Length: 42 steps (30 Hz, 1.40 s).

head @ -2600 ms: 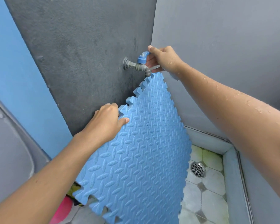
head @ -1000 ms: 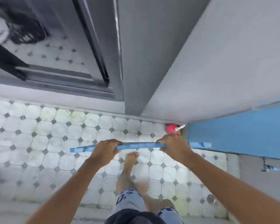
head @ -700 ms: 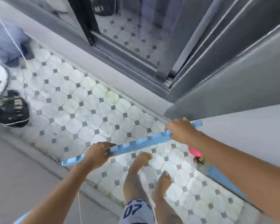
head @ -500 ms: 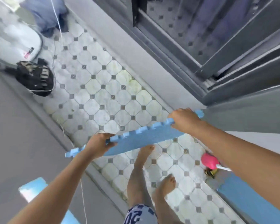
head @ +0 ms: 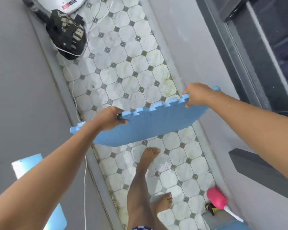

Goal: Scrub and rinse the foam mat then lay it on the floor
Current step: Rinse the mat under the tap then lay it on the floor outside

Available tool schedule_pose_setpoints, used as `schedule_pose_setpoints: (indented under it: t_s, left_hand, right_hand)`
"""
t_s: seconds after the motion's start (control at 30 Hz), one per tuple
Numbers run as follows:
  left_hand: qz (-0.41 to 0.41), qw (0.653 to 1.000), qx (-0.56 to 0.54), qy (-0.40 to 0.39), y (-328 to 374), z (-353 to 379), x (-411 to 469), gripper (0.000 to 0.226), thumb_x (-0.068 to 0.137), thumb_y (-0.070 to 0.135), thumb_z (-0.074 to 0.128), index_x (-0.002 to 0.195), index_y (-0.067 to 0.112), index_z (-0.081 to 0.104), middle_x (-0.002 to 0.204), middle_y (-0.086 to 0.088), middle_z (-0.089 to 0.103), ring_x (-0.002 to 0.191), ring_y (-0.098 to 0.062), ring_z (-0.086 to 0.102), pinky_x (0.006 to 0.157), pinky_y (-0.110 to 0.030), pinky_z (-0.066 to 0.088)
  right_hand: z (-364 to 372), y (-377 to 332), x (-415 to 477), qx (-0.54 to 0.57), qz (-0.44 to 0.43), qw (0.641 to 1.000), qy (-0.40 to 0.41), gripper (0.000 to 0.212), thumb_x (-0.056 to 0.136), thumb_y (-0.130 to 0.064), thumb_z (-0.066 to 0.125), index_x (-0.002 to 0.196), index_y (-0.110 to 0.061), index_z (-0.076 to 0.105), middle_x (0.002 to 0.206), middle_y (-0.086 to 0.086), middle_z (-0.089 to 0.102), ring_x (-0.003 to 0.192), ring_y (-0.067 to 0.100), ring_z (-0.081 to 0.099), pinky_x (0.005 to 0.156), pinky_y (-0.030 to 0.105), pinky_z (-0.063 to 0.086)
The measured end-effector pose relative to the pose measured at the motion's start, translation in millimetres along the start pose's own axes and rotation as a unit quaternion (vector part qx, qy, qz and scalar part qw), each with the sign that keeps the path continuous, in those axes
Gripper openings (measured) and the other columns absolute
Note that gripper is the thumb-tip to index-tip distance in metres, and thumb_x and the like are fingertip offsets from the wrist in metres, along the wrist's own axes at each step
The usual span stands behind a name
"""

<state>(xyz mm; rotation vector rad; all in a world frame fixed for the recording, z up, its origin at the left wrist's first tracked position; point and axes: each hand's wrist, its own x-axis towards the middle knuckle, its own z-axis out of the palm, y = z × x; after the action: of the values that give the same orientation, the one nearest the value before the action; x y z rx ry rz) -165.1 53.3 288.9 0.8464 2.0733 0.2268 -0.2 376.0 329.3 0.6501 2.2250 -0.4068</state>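
The blue foam mat (head: 150, 125), with a toothed interlocking edge, hangs in the air above the tiled floor (head: 123, 72), nearly level and sagging toward me. My left hand (head: 108, 119) grips its far edge near the left corner, fingers curled round the rim. My right hand (head: 197, 95) grips the same edge near the right corner. My bare feet stand on the tiles under and behind the mat.
A dark bag (head: 66, 34) and a white object (head: 71, 4) lie at the far end of the tile strip, with a white cord (head: 73, 90) running along the left curb. A pink brush (head: 217, 200) lies by the right wall. Grey walls flank the narrow floor.
I left the tap and turned toward the long tile strip. The mat went from hanging edge-on in both hands to tilting flatter, and it has moved forward over the floor.
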Motion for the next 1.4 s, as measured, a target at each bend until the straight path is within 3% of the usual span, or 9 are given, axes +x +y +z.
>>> schedule_pose_setpoints:
  t_s: [0.2, 0.3, 0.37, 0.53, 0.63, 0.73, 0.97, 1.17, 1.4]
  left_hand:
    - [-0.019, 1.000, 0.001, 0.012, -23, 4, 52, 0.032, 0.088, 0.040, 0.077, 0.106, 0.014, 0.072, 0.078, -0.004, 0.062, 0.076, -0.028, 0.056, 0.067, -0.034, 0.038]
    - [-0.027, 0.998, 0.009, 0.064, -35, 12, 67, 0.023, 0.088, 0.037, 0.076, 0.099, 0.020, 0.064, 0.076, -0.001, 0.058, 0.080, -0.030, 0.056, 0.068, -0.033, 0.033]
    - [-0.021, 0.993, 0.041, 0.108, -37, 14, 80, 0.029, 0.088, 0.035, 0.075, 0.104, 0.015, 0.061, 0.085, -0.004, 0.061, 0.090, -0.034, 0.059, 0.073, -0.036, 0.032]
    - [-0.080, 0.977, 0.108, 0.164, -36, 26, 110, 0.048, 0.094, 0.035, 0.068, 0.129, 0.010, 0.048, 0.122, -0.014, 0.057, 0.114, -0.037, 0.054, 0.094, -0.047, 0.038]
    - [-0.096, 0.973, 0.113, 0.176, -36, 30, 124, 0.048, 0.097, 0.035, 0.064, 0.133, 0.010, 0.044, 0.128, -0.017, 0.052, 0.117, -0.036, 0.050, 0.099, -0.046, 0.039]
    - [-0.088, 0.974, 0.119, 0.170, -41, 26, 132, 0.047, 0.098, 0.030, 0.061, 0.138, 0.011, 0.043, 0.134, -0.017, 0.049, 0.124, -0.036, 0.047, 0.106, -0.047, 0.036]
    - [-0.072, 0.978, 0.161, 0.114, -48, 12, 135, 0.074, 0.096, 0.034, 0.063, 0.158, 0.017, 0.026, 0.157, -0.009, 0.038, 0.147, -0.032, 0.031, 0.123, -0.063, 0.014]
    - [-0.046, 0.984, 0.137, 0.100, -24, 24, 105, 0.069, 0.099, 0.034, 0.061, 0.158, 0.017, 0.029, 0.158, -0.012, 0.038, 0.139, -0.039, 0.041, 0.110, -0.055, 0.039]
    - [0.051, 0.995, 0.067, 0.046, 62, 120, 13, 0.057, 0.101, 0.035, 0.060, 0.150, 0.014, 0.043, 0.145, -0.014, 0.052, 0.132, -0.036, 0.051, 0.102, -0.050, 0.047]
  right_hand:
    - [4, -12, 77, -0.053, -0.021, 0.998, 0.030, 0.034, 0.080, -0.021, 0.080, 0.072, -0.018, 0.047, 0.081, 0.000, 0.054, 0.100, 0.031, 0.056, 0.083, 0.040, 0.033]
    - [11, -17, 105, -0.087, -0.040, 0.993, 0.073, 0.025, 0.086, -0.015, 0.071, 0.092, -0.019, 0.048, 0.112, 0.012, 0.058, 0.119, 0.034, 0.050, 0.094, 0.043, 0.033]
    - [13, -17, 121, -0.100, -0.034, 0.991, 0.085, 0.035, 0.085, -0.019, 0.073, 0.110, -0.015, 0.050, 0.124, 0.017, 0.052, 0.124, 0.035, 0.046, 0.098, 0.045, 0.033]
    - [35, -11, 142, -0.112, -0.039, 0.966, 0.230, 0.061, 0.072, -0.002, 0.076, 0.124, -0.014, 0.048, 0.121, 0.017, 0.048, 0.118, 0.037, 0.045, 0.102, 0.051, 0.035]
    - [47, -10, 147, -0.107, -0.042, 0.964, 0.241, 0.071, 0.068, -0.001, 0.075, 0.130, -0.015, 0.046, 0.121, 0.017, 0.048, 0.120, 0.037, 0.044, 0.104, 0.053, 0.034]
    - [46, -17, 154, -0.067, -0.028, 0.972, 0.222, 0.072, 0.073, 0.003, 0.065, 0.138, -0.014, 0.039, 0.130, 0.016, 0.044, 0.131, 0.035, 0.036, 0.101, 0.054, 0.040]
    - [53, -33, 155, 0.027, 0.010, 0.980, 0.198, 0.084, 0.085, -0.013, 0.064, 0.156, -0.018, 0.019, 0.162, 0.012, 0.020, 0.153, 0.029, 0.009, 0.120, 0.060, 0.015]
    - [124, -70, 87, 0.234, -0.017, 0.951, 0.204, 0.059, 0.086, -0.011, 0.062, 0.142, -0.013, 0.042, 0.147, 0.010, 0.040, 0.139, 0.030, 0.034, 0.105, 0.049, 0.042]
    - [253, -53, -33, 0.435, 0.079, 0.882, 0.165, 0.035, 0.092, -0.012, 0.061, 0.126, -0.014, 0.052, 0.134, 0.008, 0.052, 0.117, 0.027, 0.054, 0.093, 0.036, 0.045]
